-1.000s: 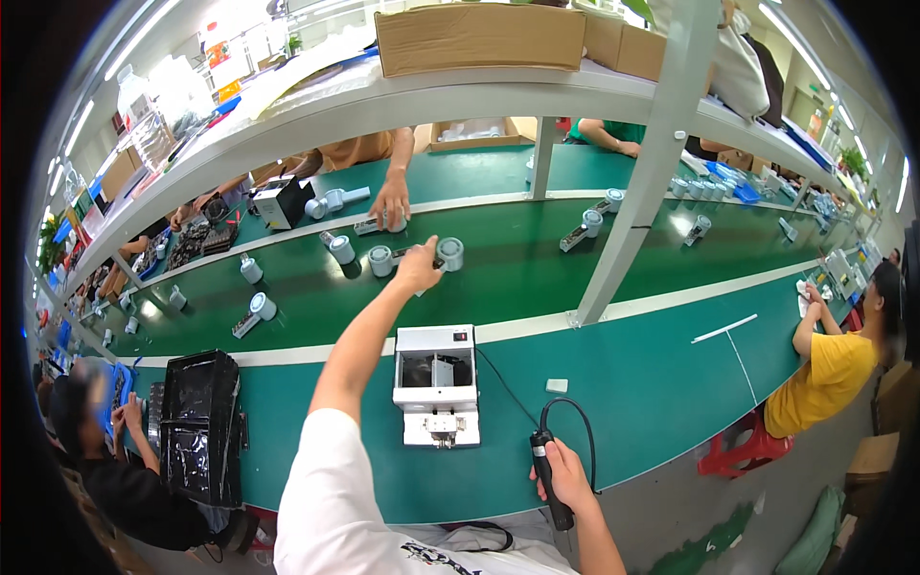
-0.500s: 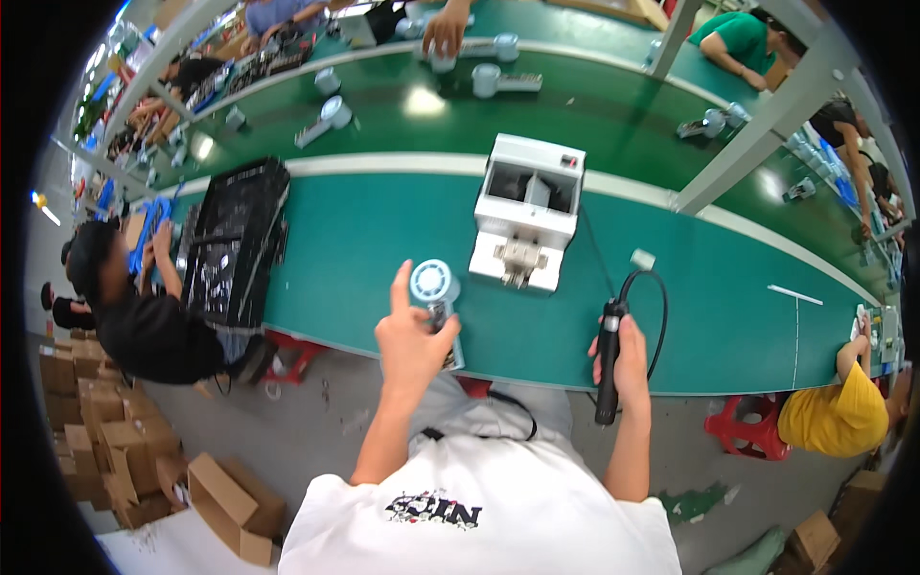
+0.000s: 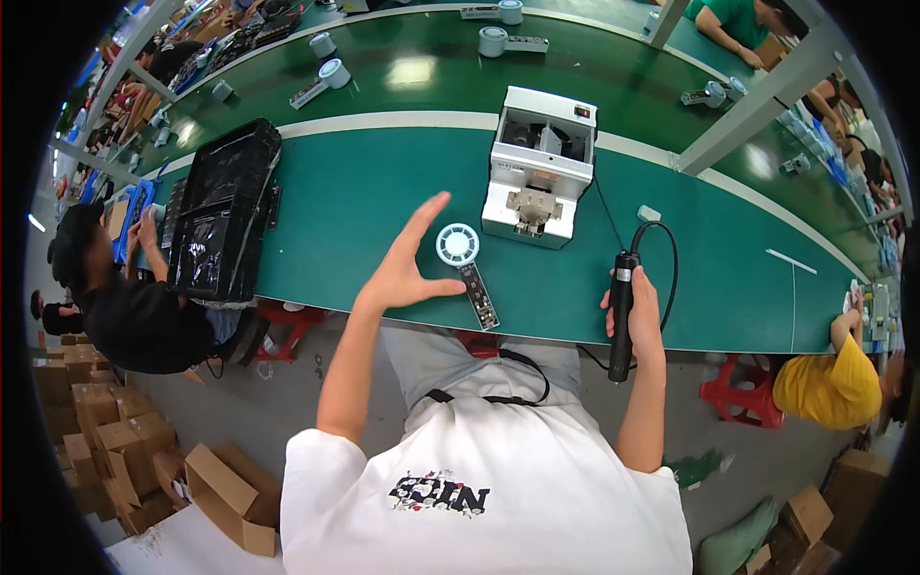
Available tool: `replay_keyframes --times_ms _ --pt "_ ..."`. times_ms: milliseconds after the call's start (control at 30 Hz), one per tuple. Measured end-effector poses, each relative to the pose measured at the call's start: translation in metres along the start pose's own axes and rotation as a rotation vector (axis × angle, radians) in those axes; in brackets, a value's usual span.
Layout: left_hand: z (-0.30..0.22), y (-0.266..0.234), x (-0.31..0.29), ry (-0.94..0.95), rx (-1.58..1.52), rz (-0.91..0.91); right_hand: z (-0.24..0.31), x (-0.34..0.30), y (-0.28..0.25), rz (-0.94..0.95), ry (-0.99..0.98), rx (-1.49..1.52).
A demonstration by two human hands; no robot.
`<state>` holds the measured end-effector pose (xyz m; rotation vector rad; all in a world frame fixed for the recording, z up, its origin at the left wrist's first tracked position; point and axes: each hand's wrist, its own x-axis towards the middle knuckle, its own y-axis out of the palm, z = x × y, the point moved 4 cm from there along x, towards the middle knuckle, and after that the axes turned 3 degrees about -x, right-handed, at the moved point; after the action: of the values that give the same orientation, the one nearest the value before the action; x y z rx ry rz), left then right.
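Observation:
On the green bench in front of me lies a handheld fan (image 3: pixel 459 246) with a round pale-blue head. Its handle (image 3: pixel 479 297) points toward the bench edge, with the circuit board inside exposed. My left hand (image 3: pixel 402 271) is just left of it, thumb and fingers spread wide; the thumb tip is close to the handle, and I cannot tell whether it touches. In my right hand (image 3: pixel 642 305) is a black electric screwdriver (image 3: pixel 624 316), held upright with its tip toward me and a cable looping from its top. Beyond the fan stands a white screw feeder machine (image 3: pixel 537 182).
A black plastic-wrapped tray (image 3: pixel 230 211) stands on the bench at left, beside a person in black (image 3: pixel 125 297). Several similar fans (image 3: pixel 493 42) rest on the far green conveyor (image 3: pixel 412 96). A small white block (image 3: pixel 649 213) lies near the cable. Cardboard boxes (image 3: pixel 230 489) cover floor at lower left.
My left hand has let go of the fan and opened; the fan now lies flat on the bench. The screwdriver stays in my right hand. A hand over the far conveyor has gone.

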<state>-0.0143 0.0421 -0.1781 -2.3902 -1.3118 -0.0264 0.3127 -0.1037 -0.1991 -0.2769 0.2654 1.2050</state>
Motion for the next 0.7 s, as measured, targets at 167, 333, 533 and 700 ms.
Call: replay_keyframes --times_ms 167,333,533,700 --pt "0.011 0.013 0.001 -0.011 -0.047 0.107 0.025 -0.006 0.0 -0.014 -0.049 0.048" --pt "-0.003 0.026 -0.02 -0.003 0.065 -0.108 0.109 -0.019 0.018 0.022 -0.389 0.179" --pt "-0.008 0.055 -0.051 -0.149 0.178 -0.499 0.19 0.002 0.071 0.1 -0.739 0.395" --pt "-0.007 0.057 -0.052 -0.062 0.274 -0.571 0.209 0.034 0.113 -0.047 -0.876 0.273"
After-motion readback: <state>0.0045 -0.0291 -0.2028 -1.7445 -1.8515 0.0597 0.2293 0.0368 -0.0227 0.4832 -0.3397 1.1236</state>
